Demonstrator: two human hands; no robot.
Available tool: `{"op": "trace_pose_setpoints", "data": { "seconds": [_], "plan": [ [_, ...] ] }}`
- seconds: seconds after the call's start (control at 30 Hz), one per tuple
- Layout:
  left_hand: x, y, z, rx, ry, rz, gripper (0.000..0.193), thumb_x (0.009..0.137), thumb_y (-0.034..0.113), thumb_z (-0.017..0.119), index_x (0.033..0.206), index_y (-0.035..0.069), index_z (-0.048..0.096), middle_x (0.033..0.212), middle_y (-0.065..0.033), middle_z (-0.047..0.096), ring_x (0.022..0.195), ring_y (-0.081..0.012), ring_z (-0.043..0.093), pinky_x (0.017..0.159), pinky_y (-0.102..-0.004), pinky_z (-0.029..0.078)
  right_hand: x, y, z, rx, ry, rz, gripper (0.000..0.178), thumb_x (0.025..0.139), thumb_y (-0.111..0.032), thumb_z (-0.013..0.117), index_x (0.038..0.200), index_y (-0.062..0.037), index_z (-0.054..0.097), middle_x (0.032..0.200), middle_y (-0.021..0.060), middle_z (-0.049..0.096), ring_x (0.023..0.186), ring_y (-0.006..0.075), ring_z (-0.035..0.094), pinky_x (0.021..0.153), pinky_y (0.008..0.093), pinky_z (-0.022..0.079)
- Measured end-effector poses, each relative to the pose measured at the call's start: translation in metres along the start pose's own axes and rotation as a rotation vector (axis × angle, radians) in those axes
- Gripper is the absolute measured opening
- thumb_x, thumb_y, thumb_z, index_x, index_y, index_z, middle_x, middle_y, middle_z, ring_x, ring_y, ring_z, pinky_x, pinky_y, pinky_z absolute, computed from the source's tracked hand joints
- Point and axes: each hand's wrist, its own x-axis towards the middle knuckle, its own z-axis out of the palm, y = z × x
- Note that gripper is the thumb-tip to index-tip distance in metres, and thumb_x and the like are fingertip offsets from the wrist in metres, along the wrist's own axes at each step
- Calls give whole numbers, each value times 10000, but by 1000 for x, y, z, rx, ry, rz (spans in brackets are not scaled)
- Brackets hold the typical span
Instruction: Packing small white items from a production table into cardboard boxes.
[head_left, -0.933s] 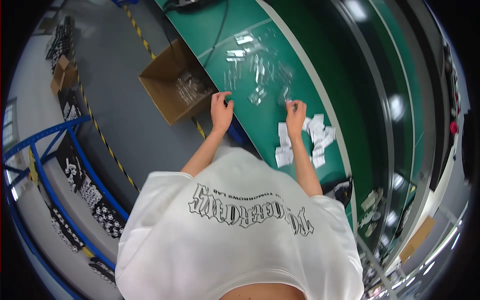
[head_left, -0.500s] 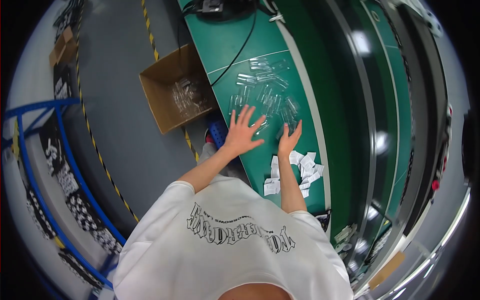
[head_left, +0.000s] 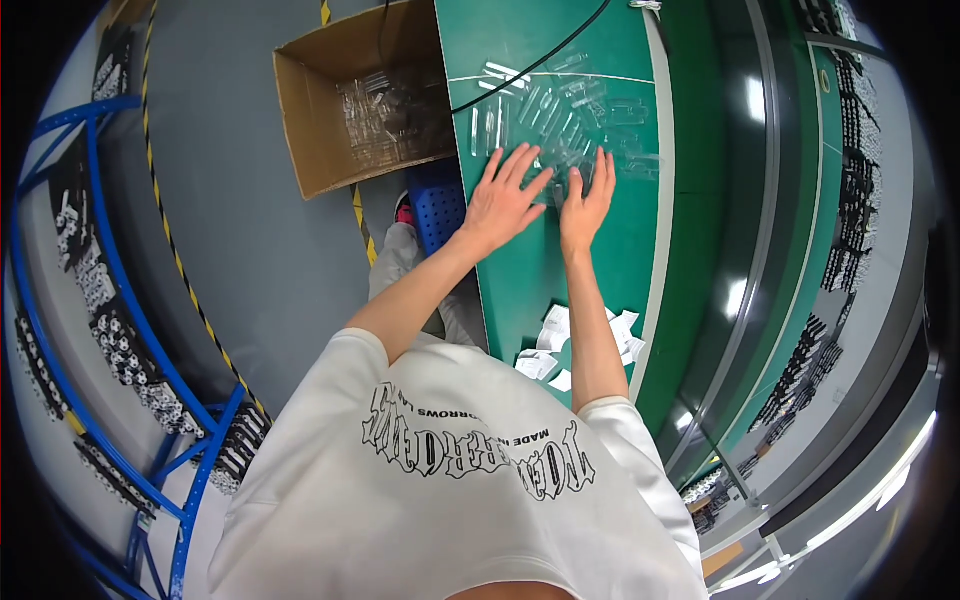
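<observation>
Several clear plastic pieces [head_left: 555, 118], small, long and see-through, lie spread over the green tabletop [head_left: 520, 290]. At their near left edge my left hand [head_left: 503, 203] reaches in with its fingers apart, its fingertips at the nearest pieces. My right hand [head_left: 586, 207] stands a little to the right, thumb apart from the fingers, beside the near pieces. Neither hand visibly grips anything, though the fingertips partly cover the pieces under them. Small white paper slips [head_left: 553, 335] lie in a loose pile near my right forearm.
Left of the table stands an open cardboard box [head_left: 300, 130] with more clear pieces inside. A blue perforated crate [head_left: 437, 205] sits below it near my foot. A black cable [head_left: 540, 62] crosses the table's far part. Blue shelving [head_left: 150, 360] with stacked parts stands at the left.
Both hands have moved farther forward over the table, and my right hand has come away from the paper slips. The clear pieces are bunched differently. My view has shifted too.
</observation>
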Motion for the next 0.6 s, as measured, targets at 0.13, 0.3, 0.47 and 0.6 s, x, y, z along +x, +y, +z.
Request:
{"op": "trace_pose_setpoints", "data": {
  "seconds": [0.13, 0.3, 0.47, 0.6],
  "plan": [
    [9, -18, -10, 16, 95, -73, 581, 798, 301, 726, 1325, 142, 543, 1466, -133, 385, 1409, -294, 306, 1173, -523, 186, 17, -21, 24, 70, -30, -30, 515, 923, -208, 587, 1398, -41, 474, 1462, 238, 393, 1344, 401, 383, 1098, 459, 322],
    [14, -38, -32, -7, 198, -191, 566, 781, 257, 740, 1299, 123, 554, 1432, -137, 412, 1376, -312, 347, 1158, -521, 216, 36, -47, 56, 131, -49, -66, 478, 937, -203, 554, 1378, -29, 491, 1447, 245, 406, 1333, 406, 392, 1099, 453, 319],
    [15, -58, -42, -72, 353, -360, 550, 783, 202, 734, 1292, 98, 553, 1414, -147, 422, 1332, -342, 397, 1103, -487, 320, 42, -67, 93, 95, -39, -103, 409, 979, -191, 483, 1362, -52, 513, 1448, 210, 419, 1322, 372, 421, 1086, 420, 344],
    [15, -76, -48, -225, 395, -574, 585, 773, 169, 737, 1307, 64, 522, 1385, -161, 439, 1279, -363, 445, 1037, -460, 399, 43, -96, 127, 153, -50, -162, 414, 962, -166, 471, 1332, 13, 521, 1422, 277, 417, 1303, 434, 405, 1088, 463, 323]
  ]
}}
